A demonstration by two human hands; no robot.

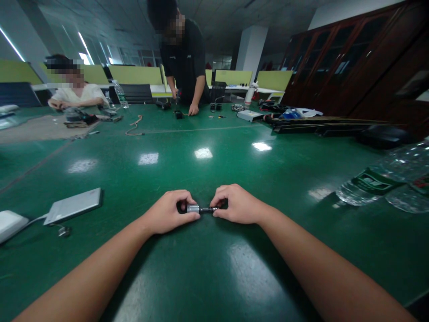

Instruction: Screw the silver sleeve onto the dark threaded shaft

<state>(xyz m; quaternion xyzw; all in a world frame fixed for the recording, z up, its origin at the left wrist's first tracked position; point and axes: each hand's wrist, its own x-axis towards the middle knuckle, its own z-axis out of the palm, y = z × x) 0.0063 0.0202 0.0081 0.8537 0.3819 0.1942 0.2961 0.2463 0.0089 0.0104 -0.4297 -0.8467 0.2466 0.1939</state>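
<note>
A small cylindrical part, silver with a dark end, lies sideways between the fingers of my left hand, which is closed round it. From its right side a thin dark shaft runs across to my right hand. The thumb and fingertips of my right hand pinch the shaft's far end. Both hands are low over the green table, in the middle of the view. My palms and fingers hide the outer ends of the piece.
At the left lie a silver flat box, a white device and a small metal piece. Large water bottles are at the right. Two people are across the table, near tools, a cord and dark bars.
</note>
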